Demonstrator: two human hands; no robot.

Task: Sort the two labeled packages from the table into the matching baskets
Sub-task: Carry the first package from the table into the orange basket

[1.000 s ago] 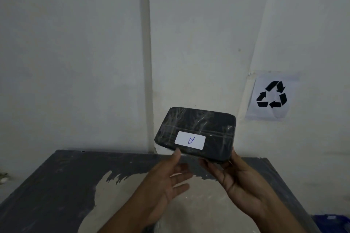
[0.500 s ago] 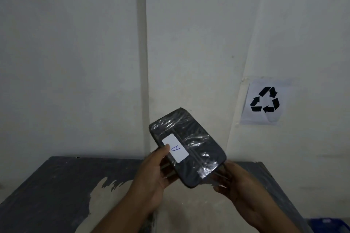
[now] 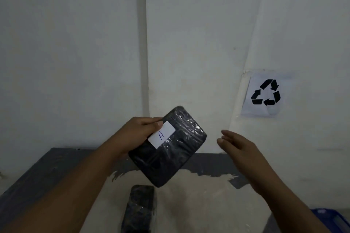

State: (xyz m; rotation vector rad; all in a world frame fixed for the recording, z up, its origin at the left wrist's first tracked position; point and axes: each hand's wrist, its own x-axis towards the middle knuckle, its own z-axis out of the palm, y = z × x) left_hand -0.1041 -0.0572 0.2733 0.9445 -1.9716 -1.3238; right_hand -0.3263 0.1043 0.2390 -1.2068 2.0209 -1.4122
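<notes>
Black and flat, the plastic-wrapped package with the white "A" label (image 3: 167, 146) is up in the air over the grey table with the worn pale patch (image 3: 43, 168). The left hand (image 3: 136, 134) holds it by one long edge, thumb on top beside the white label and fingers hidden underneath. The right hand (image 3: 236, 145) is open and apart from the package, touching nothing.

A second dark plastic-wrapped package (image 3: 140, 208) lies on the table, low in the view. No label shows on it from here.

The clear wrap is shiny, so it will likely be slippery. One hand holds the package up, so it seems light. It keeps its flat shape, so it looks stiff, not floppy. A good hold is across the short way, thumb on top, fingers below, as now.

At the bottom right corner, part of a blue plastic basket (image 3: 329, 217) peeks in. I cannot see any letter on it. A paper sign with a black recycling mark (image 3: 266, 92) hangs on the white wall.
</notes>
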